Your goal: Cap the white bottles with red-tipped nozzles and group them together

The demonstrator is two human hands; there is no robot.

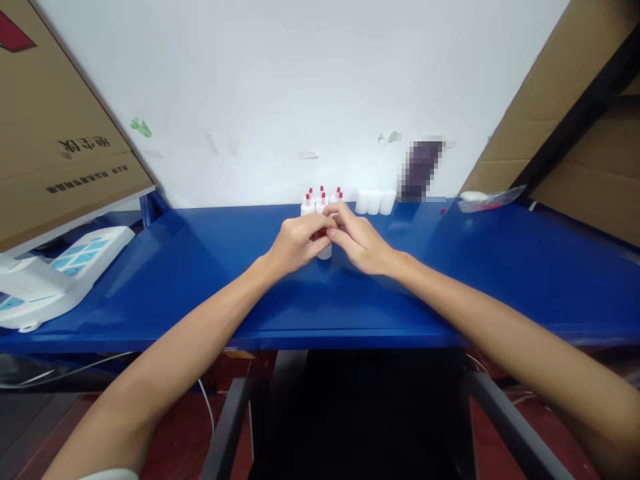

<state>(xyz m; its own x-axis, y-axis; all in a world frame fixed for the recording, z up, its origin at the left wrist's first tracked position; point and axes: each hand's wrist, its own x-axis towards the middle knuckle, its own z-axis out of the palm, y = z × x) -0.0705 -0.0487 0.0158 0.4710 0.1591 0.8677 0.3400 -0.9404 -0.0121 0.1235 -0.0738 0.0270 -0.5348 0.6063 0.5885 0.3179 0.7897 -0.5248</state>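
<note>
Both hands meet over a small white bottle [325, 253] that stands on the blue table [225, 267]. My left hand [301, 241] has its fingers closed around the bottle's upper part, where a bit of red shows. My right hand [361, 239] curls in from the other side, its thumb and fingertips at the same spot; they cover the top of the bottle. Just behind the hands stand several white bottles [307, 209] with red pointed caps, partly hidden by the fingers.
White bottles or cups without red caps [374, 202] stand right of the capped ones. A clear plastic bag [493, 200] and a small red piece [443, 211] lie farther right. A white device [75, 273] sits at the left, below a cardboard box [60, 133].
</note>
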